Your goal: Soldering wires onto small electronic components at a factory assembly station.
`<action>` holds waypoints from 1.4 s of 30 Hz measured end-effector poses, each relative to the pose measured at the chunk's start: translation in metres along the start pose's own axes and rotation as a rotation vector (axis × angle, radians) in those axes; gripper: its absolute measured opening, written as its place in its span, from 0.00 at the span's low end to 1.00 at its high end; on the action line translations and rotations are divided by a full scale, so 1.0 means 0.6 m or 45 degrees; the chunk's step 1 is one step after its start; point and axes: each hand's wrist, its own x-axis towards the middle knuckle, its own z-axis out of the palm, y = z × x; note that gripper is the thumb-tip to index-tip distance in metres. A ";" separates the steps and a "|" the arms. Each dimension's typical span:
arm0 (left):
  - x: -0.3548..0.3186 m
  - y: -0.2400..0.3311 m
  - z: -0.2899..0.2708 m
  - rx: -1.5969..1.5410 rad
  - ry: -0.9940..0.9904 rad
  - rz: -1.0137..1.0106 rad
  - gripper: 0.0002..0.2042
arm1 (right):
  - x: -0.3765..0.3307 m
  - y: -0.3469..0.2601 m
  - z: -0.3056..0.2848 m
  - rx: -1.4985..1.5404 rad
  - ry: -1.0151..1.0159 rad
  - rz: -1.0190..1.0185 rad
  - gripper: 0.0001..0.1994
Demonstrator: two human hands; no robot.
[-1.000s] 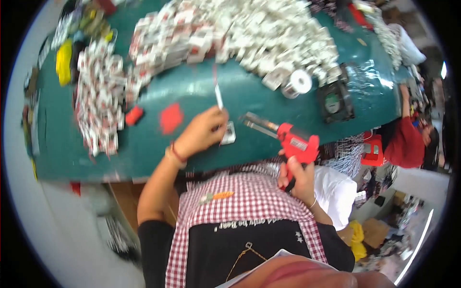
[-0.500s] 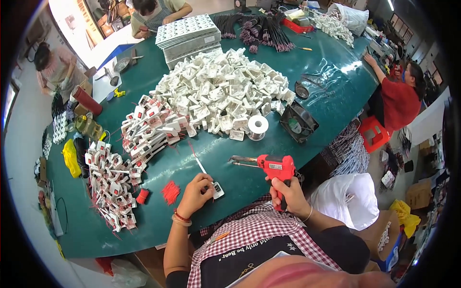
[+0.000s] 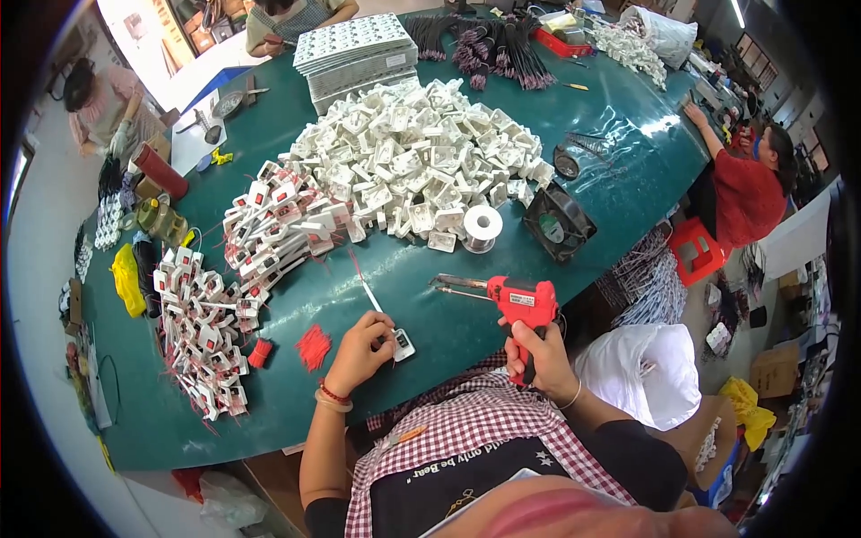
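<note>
Red soldering gun [image 3: 526, 305], 2 slim metal prongs [image 3: 465, 282], in the right grip [image 3: 545, 359]

White lettering [image 3: 477, 455] on black shirt [image 3: 404, 493]

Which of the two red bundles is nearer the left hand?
The loose, spread-out red bundle, lying just left of the left hand. The other red bundle is narrower, more compact and farther left, close to the white pieces.
</note>
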 end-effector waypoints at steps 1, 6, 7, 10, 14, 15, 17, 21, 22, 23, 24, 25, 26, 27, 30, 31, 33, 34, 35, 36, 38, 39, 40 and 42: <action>0.000 0.000 0.000 -0.003 0.004 -0.005 0.03 | 0.001 0.000 0.000 0.000 0.009 -0.009 0.13; 0.001 -0.004 0.002 -0.012 0.008 0.003 0.03 | 0.003 0.002 -0.003 -0.013 0.003 -0.001 0.14; 0.002 -0.003 0.001 -0.020 0.008 -0.007 0.03 | 0.004 0.002 -0.003 -0.009 0.003 -0.001 0.14; 0.001 0.003 -0.001 0.035 -0.011 -0.023 0.04 | 0.002 0.004 -0.002 0.026 0.005 -0.008 0.14; -0.008 0.008 0.002 0.007 -0.001 -0.029 0.04 | -0.007 0.006 -0.001 0.028 0.024 -0.005 0.14; -0.010 0.009 0.003 0.003 0.002 -0.040 0.04 | -0.006 0.006 -0.001 0.035 0.033 -0.001 0.14; -0.014 0.014 0.007 0.001 -0.006 -0.103 0.05 | -0.004 0.007 -0.001 0.042 0.041 0.023 0.14; -0.022 0.006 0.034 0.051 0.196 -0.029 0.06 | 0.011 0.007 -0.005 -0.033 0.061 -0.013 0.13; -0.021 0.006 0.034 0.094 0.208 -0.056 0.06 | 0.009 0.007 -0.002 -0.045 0.081 -0.031 0.13; -0.016 0.005 0.036 0.070 0.238 -0.032 0.06 | 0.007 0.004 0.002 -0.058 0.101 -0.050 0.14; -0.013 0.004 0.040 0.048 0.263 -0.003 0.06 | 0.000 0.002 0.008 -0.024 0.128 -0.053 0.15; -0.011 0.004 0.046 0.004 0.312 -0.024 0.06 | 0.001 0.004 0.004 -0.037 0.099 -0.059 0.15; -0.008 0.004 0.052 -0.037 0.341 -0.070 0.07 | 0.005 0.007 -0.002 -0.052 0.066 -0.067 0.15; -0.012 0.006 0.054 -0.050 0.385 -0.136 0.07 | 0.008 0.007 -0.007 -0.066 0.036 -0.076 0.16; -0.012 -0.006 0.038 -0.019 0.497 0.028 0.08 | 0.015 0.013 -0.021 -0.058 0.020 -0.048 0.17; -0.015 -0.014 0.021 0.028 0.560 0.060 0.08 | 0.014 0.015 -0.022 -0.040 0.042 -0.059 0.18; -0.032 -0.013 -0.047 0.207 0.724 -0.212 0.08 | 0.016 0.015 -0.021 -0.054 0.031 -0.060 0.18; -0.042 -0.043 -0.076 0.578 0.838 -0.232 0.08 | 0.017 0.015 -0.020 -0.064 0.023 -0.080 0.19; -0.049 -0.060 -0.099 0.960 0.871 -0.238 0.06 | 0.017 0.014 -0.020 -0.070 0.021 -0.102 0.19; -0.060 -0.080 -0.113 1.066 0.726 -0.375 0.05 | 0.018 0.014 -0.019 -0.073 0.016 -0.088 0.19; -0.063 -0.091 -0.120 0.978 0.598 -0.474 0.04 | 0.020 0.013 -0.014 -0.077 0.002 -0.071 0.19; -0.063 -0.093 -0.120 0.885 0.462 -0.548 0.04 | 0.018 0.013 -0.012 -0.077 0.006 -0.069 0.19; -0.061 -0.092 -0.119 0.913 0.495 -0.530 0.05 | 0.016 0.014 -0.010 -0.075 0.010 -0.062 0.19; -0.062 -0.109 -0.119 0.847 0.551 -0.474 0.05 | 0.013 0.015 -0.009 -0.058 0.002 -0.048 0.19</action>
